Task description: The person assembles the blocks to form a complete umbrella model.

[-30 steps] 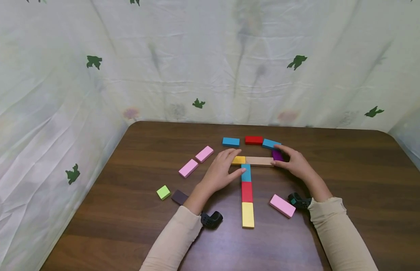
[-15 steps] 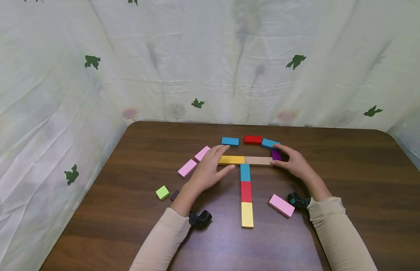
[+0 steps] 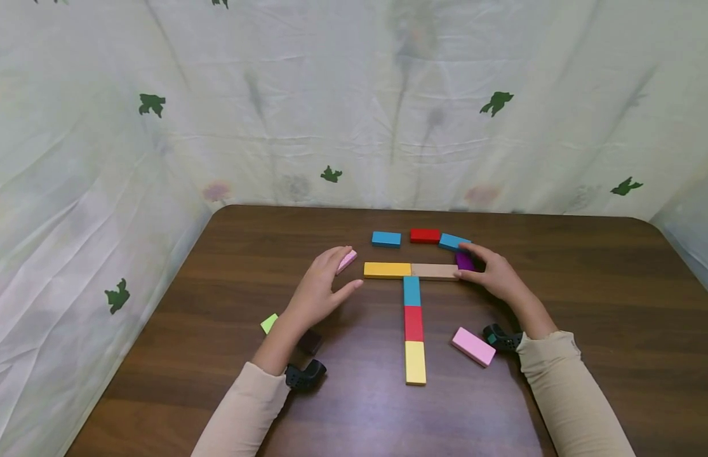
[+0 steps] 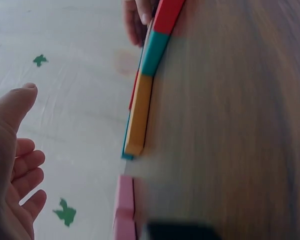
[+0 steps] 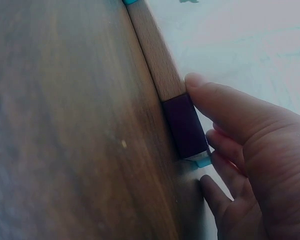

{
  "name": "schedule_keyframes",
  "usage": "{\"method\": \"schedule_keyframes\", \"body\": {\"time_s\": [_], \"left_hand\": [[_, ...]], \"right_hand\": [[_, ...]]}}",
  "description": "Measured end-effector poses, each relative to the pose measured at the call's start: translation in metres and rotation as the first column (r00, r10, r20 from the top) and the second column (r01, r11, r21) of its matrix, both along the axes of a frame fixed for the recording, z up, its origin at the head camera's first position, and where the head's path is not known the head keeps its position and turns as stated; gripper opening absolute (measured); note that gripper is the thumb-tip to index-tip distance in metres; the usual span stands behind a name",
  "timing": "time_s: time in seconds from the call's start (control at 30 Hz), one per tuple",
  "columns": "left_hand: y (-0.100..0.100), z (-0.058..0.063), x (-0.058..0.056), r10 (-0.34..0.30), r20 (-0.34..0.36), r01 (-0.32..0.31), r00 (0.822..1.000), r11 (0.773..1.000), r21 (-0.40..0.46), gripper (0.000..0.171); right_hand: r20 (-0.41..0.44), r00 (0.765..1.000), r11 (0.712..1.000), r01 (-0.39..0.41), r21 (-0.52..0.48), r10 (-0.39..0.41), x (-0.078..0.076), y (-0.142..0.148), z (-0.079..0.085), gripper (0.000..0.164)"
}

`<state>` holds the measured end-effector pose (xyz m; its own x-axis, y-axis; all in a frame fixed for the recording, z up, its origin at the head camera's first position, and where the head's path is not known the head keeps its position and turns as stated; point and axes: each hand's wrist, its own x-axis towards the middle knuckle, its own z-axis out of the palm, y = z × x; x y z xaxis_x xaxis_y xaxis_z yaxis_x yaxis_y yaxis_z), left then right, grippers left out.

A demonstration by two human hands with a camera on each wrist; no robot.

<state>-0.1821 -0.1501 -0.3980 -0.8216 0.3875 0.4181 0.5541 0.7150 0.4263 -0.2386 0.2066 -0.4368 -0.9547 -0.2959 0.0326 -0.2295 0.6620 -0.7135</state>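
Observation:
My left hand [image 3: 318,292] is held over the left of the table with thumb and fingers apart and nothing between them. It overlaps a pink block [image 3: 347,261], a dark block [image 3: 310,343] and a lime green block [image 3: 268,323] in the head view. My right hand [image 3: 493,274] holds the purple block [image 5: 185,125], thumb by its joint with the plain wood block [image 5: 157,52] and fingers round its other end. A yellow-orange block [image 3: 387,270] continues that row to the left. Below the row runs a stem of blue [image 3: 411,291], red [image 3: 413,324] and pale yellow [image 3: 415,363] blocks.
Behind the row lie a blue block [image 3: 386,239], a red block [image 3: 425,236] and another blue block [image 3: 453,242]. A pink block [image 3: 473,347] lies slanted near my right wrist. The brown wooden table [image 3: 354,412] ends at a pale cloth backdrop [image 3: 365,95].
My left hand has moved left, away from the yellow-orange block, which now shows whole. It now covers more of the pink and lime green blocks. The right hand stays at the purple block.

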Motion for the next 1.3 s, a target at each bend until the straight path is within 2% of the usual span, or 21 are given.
{"method": "schedule_keyframes", "body": {"time_s": [0.17,0.33,0.5,0.7,0.97,1.13,1.3], "left_hand": [[-0.014,-0.002,-0.003,0.029,0.01,-0.029,1.0,0.999,0.021,0.06],[-0.027,-0.007,-0.006,0.081,0.089,-0.083,0.993,0.997,0.011,0.061],[-0.04,-0.009,-0.008,0.107,0.172,-0.111,0.979,0.994,0.018,0.061],[-0.053,-0.012,-0.011,0.1,0.251,-0.107,0.963,0.994,0.012,0.06],[-0.063,-0.018,-0.013,0.061,0.283,-0.061,0.957,0.998,-0.01,0.058],[-0.068,-0.017,-0.013,0.033,0.353,-0.047,0.935,0.998,0.03,0.057],[-0.07,-0.016,-0.012,0.039,0.397,-0.049,0.917,0.999,0.016,0.059]], "right_hand": [[-0.002,1.0,1.0,0.001,-0.005,-0.001,0.0,0.001,0.0,0.072],[-0.001,1.0,1.0,-0.003,-0.011,0.003,0.0,0.0,0.0,0.071],[0.002,1.0,1.0,0.001,-0.009,-0.001,0.0,0.0,0.0,0.071],[0.003,1.0,1.0,0.003,0.0,-0.003,0.0,0.0,-0.001,0.072],[-0.005,1.0,1.0,0.001,-0.011,-0.001,0.001,0.0,-0.002,0.071],[-0.006,1.0,1.0,0.0,-0.011,0.0,0.0,0.0,-0.002,0.071],[-0.007,1.0,1.0,0.0,-0.015,0.0,0.001,0.0,-0.001,0.07]]}}
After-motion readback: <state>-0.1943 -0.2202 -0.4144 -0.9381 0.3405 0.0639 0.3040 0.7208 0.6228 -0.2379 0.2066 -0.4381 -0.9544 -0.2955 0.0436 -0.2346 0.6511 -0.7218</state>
